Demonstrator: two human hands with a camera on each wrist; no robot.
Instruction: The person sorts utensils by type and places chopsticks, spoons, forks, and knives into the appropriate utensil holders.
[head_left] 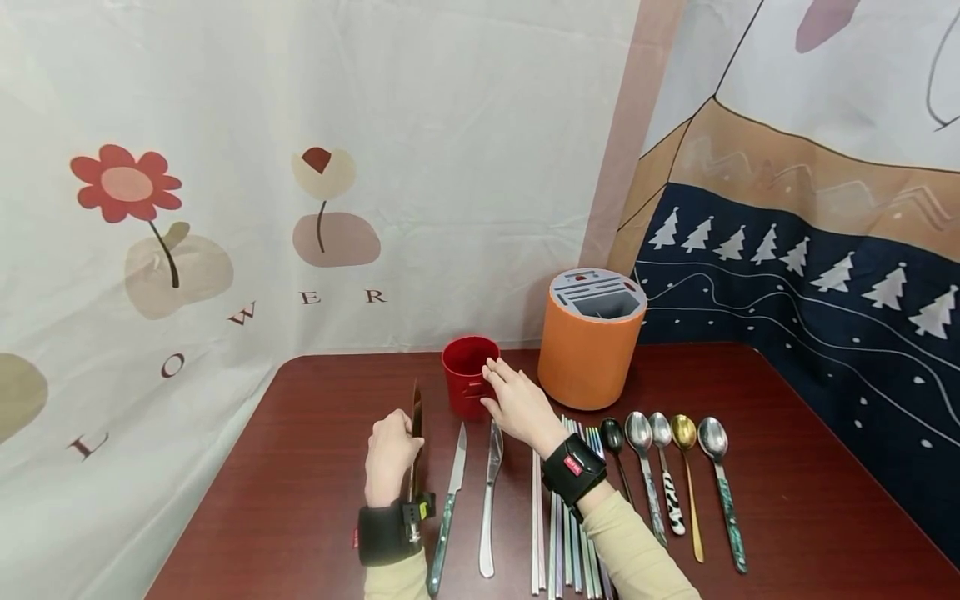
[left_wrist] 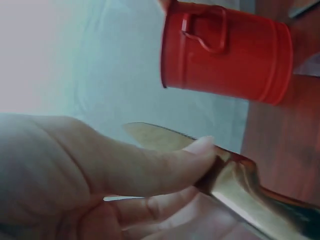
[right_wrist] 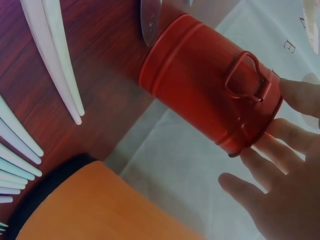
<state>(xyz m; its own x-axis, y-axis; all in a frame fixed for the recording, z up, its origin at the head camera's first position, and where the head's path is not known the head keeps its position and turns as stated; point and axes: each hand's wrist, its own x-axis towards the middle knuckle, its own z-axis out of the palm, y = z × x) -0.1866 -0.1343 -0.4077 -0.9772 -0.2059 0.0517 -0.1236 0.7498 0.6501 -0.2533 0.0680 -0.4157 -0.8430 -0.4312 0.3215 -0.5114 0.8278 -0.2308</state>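
Note:
My left hand point(head_left: 392, 454) grips a knife point(head_left: 417, 408) with a gold-toned blade, partly serrated, pointing up and away from me. In the left wrist view the thumb lies along the knife point(left_wrist: 160, 136) near where blade meets handle. A red mug point(head_left: 459, 375) stands upright at the back of the table, its small handle facing me. My right hand point(head_left: 520, 406) reaches to the mug's right side. Seen from the right wrist, its extended fingertips point(right_wrist: 250, 156) are at the rim of the mug point(right_wrist: 200, 85), not curled round it.
An orange cylindrical holder point(head_left: 588, 354) with a slotted grey top stands right of the mug. A green-handled knife point(head_left: 450, 500) and a silver knife point(head_left: 490, 500) lie in front. Chopsticks point(head_left: 537, 533) and forks lie under the right forearm, several spoons point(head_left: 723, 492) farther right. Fabric hangs behind.

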